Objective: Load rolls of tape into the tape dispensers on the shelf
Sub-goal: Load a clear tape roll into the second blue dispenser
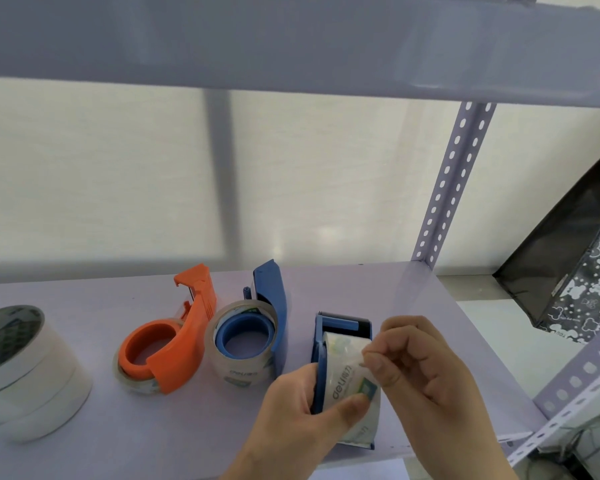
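On the shelf [84, 455], left hand [302, 407] gripping blue dispenser [321, 372], right hand [426, 362] pinching its tape [347, 372].

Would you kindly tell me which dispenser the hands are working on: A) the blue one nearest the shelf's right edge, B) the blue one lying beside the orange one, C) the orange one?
A: both the left hand and right hand grip the right blue dispenser, fingers on its tape.
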{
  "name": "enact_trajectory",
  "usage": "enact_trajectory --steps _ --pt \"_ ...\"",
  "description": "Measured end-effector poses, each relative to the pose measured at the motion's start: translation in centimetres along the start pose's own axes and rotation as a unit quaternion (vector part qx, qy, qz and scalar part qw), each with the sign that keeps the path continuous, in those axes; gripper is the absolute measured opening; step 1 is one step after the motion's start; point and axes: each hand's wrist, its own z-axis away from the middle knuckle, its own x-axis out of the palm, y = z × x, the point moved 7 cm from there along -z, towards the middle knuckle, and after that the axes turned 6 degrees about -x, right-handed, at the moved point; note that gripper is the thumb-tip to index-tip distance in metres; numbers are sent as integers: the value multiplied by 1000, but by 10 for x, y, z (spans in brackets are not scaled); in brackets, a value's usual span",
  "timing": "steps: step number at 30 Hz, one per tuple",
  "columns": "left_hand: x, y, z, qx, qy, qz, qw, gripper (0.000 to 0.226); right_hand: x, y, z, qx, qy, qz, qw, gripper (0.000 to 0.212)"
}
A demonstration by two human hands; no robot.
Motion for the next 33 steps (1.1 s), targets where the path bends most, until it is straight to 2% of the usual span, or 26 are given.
enact_trajectory --steps 4,5,8,11,15,20,22,27,31,33 --pt "1 2 1 -4 -11 8 1000 24 4 -3 -5 82 -62 -114 988 12" --pt "1 3 1 -4 -10 10 1000 23 5 -5 -5 95 -80 -119 985 20" --pt "1 5 3 -2 -2 5 1000 25 4 -13 -8 59 -98 19 993 51" --pt "1 3 3 -11 0 8 1000 25 1 -24 -9 5 -61 100 993 58" --pt "0 2 3 -7 3 12 1000 22 0 -28 -6 -19 -26 101 994 64" --pt "2 2 4 -15 -13 29 999 15 -4 -37 -1 -42 7 71 997 55" --pt "3 2 5 -16 -20 33 999 16 -3 -38 -2 -38 -1 58 998 57" --pt "1 4 6 -17 -15 37 999 15 1 -37 -3 -37 -19 28 999 43" --pt "3 9 7 -2 -26 41 999 11 -2 -50 3 -91 12 64 994 44" --pt "-1 9 6 -5 -20 59 998 18 -7 -67 6 -134 28 13 990 42"
